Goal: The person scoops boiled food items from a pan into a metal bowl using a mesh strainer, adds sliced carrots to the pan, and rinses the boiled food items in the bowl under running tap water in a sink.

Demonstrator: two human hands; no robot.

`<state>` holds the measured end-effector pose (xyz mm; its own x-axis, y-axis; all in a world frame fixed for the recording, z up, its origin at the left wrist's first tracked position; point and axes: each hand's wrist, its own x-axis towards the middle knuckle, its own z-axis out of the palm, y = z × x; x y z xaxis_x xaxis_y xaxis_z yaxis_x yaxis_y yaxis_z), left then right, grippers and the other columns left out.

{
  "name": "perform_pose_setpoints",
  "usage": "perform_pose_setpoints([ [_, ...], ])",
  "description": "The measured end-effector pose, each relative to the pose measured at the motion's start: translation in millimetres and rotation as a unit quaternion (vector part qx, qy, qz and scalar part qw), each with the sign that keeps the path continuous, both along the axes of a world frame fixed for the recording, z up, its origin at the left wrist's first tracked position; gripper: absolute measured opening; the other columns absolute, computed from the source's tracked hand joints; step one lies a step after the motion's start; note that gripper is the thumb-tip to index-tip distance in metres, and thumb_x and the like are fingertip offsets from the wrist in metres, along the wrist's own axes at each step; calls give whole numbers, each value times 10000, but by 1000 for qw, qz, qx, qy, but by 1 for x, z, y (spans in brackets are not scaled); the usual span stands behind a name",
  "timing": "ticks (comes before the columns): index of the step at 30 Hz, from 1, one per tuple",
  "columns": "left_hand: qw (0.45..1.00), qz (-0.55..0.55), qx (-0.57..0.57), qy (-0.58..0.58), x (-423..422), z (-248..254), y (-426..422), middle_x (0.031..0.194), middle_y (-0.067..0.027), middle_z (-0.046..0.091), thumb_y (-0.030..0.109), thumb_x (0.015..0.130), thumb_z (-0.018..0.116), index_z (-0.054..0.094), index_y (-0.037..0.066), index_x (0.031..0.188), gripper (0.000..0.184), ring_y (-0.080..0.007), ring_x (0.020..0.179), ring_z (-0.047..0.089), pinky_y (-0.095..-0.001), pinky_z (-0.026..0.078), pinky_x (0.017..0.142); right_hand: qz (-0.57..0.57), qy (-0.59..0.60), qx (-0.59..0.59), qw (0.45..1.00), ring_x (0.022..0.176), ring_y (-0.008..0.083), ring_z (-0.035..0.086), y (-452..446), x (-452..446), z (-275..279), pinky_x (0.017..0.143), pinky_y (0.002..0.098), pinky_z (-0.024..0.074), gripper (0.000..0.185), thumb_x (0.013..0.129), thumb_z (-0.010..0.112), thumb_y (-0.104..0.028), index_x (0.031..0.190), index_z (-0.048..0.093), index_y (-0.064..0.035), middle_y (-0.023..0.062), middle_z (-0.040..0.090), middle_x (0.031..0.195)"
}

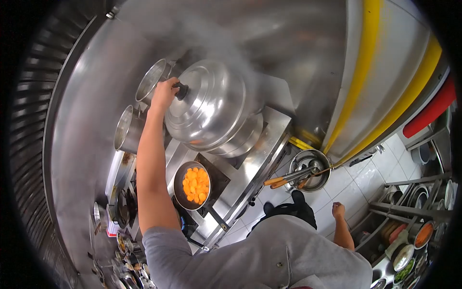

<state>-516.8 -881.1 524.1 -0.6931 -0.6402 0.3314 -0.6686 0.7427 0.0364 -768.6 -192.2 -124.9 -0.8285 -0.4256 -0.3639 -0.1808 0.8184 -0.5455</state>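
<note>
Silver lid in hand beside a steel stove

Shiny metal, domed and broad, the lid [211,103] covers a large pot [248,140] on the stove [263,156]; whether it sits flush or is raised is hard to tell. The person's left hand [165,93] reaches forward, fingers closed around its black knob [181,91]. Steam [224,41] drifts up behind. Nearer the body, a frying pan [178,193] holds bright orange pieces [196,185]. Two open pots [129,129] stand left of the lid. The right hand [338,210] hangs well apart, out to the side, curled into a loose fist. Between it and the stove, a metal basin [328,177] contains long-handled utensils [288,178].
</note>
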Motion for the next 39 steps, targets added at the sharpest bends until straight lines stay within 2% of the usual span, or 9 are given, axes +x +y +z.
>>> perform_pose_setpoints([
  [7, 997, 5, 31, -69, -29, -7, -7, 982, -197, 707, 46, 771, 734, 685, 25, 1099, 332, -350, 932, 682, -404, 524, 812, 21, -33, 116, 992, 823, 323, 692, 119, 25, -59, 745, 417, 537, 248, 858, 550, -188, 895, 719, -11, 189, 702, 826],
  [15, 1000, 11, 9, -27, -15, -15, -4, 1082, -183, 699, 177, 848, 716, 655, 45, 1194, 375, -343, 966, 684, -408, 524, 830, -209, -369, 86, 902, 623, 227, 602, 125, 4, -40, 489, 373, 473, 279, 938, 568, -269, 1117, 627, -64, 81, 623, 796],
  [17, 999, 42, -1, -29, -14, -7, 19, 1110, -175, 696, 209, 874, 711, 636, 63, 1236, 398, -339, 940, 694, -397, 528, 812, -40, -260, 86, 961, 550, 185, 557, 135, -24, -129, 457, 322, 456, 262, 946, 563, -265, 1077, 637, -51, 52, 572, 723],
  [26, 988, 13, -138, 71, 73, 4, 196, 1157, -96, 677, 127, 858, 719, 663, 90, 1187, 336, -289, 987, 658, -363, 521, 860, 17, -361, 48, 931, 526, 137, 550, -35, -97, 20, 423, 286, 418, 233, 956, 529, -263, 1085, 654, -115, 22, 598, 721],
  [28, 984, 47, -147, 84, 116, -3, 249, 1146, -95, 684, 108, 836, 741, 673, 96, 1180, 351, -281, 1005, 659, -352, 522, 864, 92, -482, 107, 865, 688, 189, 631, -42, -115, 4, 560, 332, 500, 301, 970, 475, -302, 1170, 625, -134, 45, 666, 842],
  [31, 965, 153, -163, 136, 193, -28, 338, 1082, -125, 696, 63, 820, 745, 698, 63, 1106, 289, -278, 951, 662, -340, 523, 828, 224, -463, 281, 810, 814, 213, 666, -89, -89, 72, 674, 341, 548, 298, 989, 472, -313, 1170, 626, -134, 83, 703, 967],
  [33, 940, 246, -160, 173, 247, -55, 407, 1043, -128, 701, 52, 832, 731, 700, 46, 1070, 239, -266, 895, 668, -332, 522, 800, 333, -456, 489, 665, 854, 235, 676, -116, -70, 79, 640, 347, 562, 275, 981, 530, -294, 1144, 622, -93, 128, 699, 916],
  [36, 866, 414, -121, 252, 310, -123, 524, 993, -128, 714, 25, 852, 710, 696, 17, 1050, 199, -242, 880, 689, -309, 516, 809, 391, -412, 614, 548, 821, 244, 681, -159, -27, 70, 659, 356, 586, 296, 984, 549, -338, 1106, 622, -78, 146, 689, 915],
  [39, 779, 538, -87, 310, 335, -207, 643, 972, -124, 722, 72, 885, 701, 691, -11, 1073, 206, -220, 894, 697, -301, 522, 805, 574, -368, 452, 575, 689, 233, 661, -220, 73, 142, 599, 353, 581, 376, 993, 541, -391, 946, 655, -36, 136, 671, 813],
])
